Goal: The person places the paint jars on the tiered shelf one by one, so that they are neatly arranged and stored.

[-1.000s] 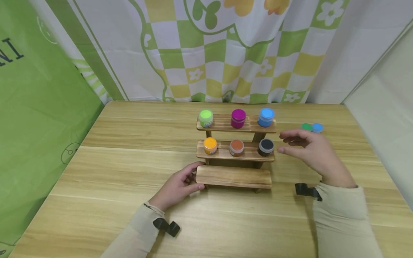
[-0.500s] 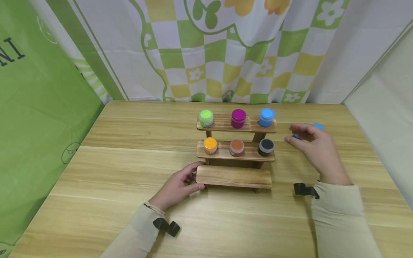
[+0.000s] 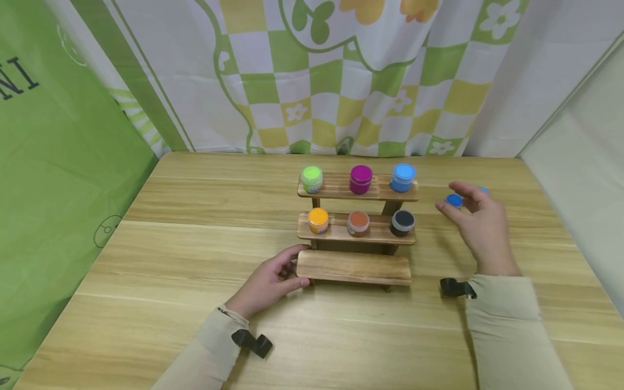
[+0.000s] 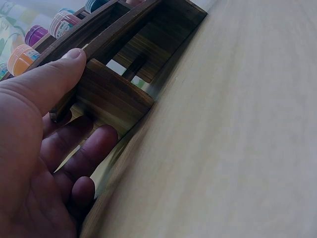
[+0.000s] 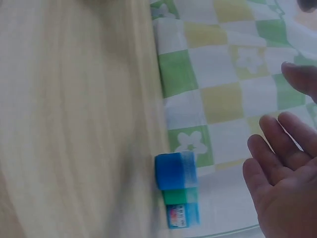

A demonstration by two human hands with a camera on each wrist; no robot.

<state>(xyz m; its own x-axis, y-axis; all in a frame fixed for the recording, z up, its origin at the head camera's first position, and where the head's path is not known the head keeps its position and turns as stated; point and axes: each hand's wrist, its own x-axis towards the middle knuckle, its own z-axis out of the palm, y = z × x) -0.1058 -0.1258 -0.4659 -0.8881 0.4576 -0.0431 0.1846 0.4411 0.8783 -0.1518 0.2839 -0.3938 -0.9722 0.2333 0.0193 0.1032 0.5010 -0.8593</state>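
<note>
A three-tier wooden display stand [image 3: 353, 266] is on the table. My left hand [image 3: 270, 279] grips the left end of its lowest shelf; in the left wrist view the thumb [image 4: 69, 64] lies over the shelf edge with fingers beneath. My right hand [image 3: 480, 230] hovers right of the stand, thumb and fingers spread and nothing held. A dark blue paint jar [image 3: 454, 201] shows between its thumb and index finger in the head view. In the right wrist view, that jar stands apart from the fingers, beside a green jar [image 5: 179, 196] and a light blue jar [image 5: 192, 215].
Light green [image 3: 312, 179], magenta [image 3: 361, 180] and sky blue [image 3: 402, 178] jars stand on the top shelf. Orange [image 3: 318, 221], brown [image 3: 358, 224] and black [image 3: 402, 223] jars occupy the middle one. A checkered curtain [image 3: 326, 76] hangs behind the wooden table [image 3: 195, 336].
My right hand has moved right and away from the stand, toward the loose jars, uncovering the dark blue jar and covering the green one. My left hand keeps its hold.
</note>
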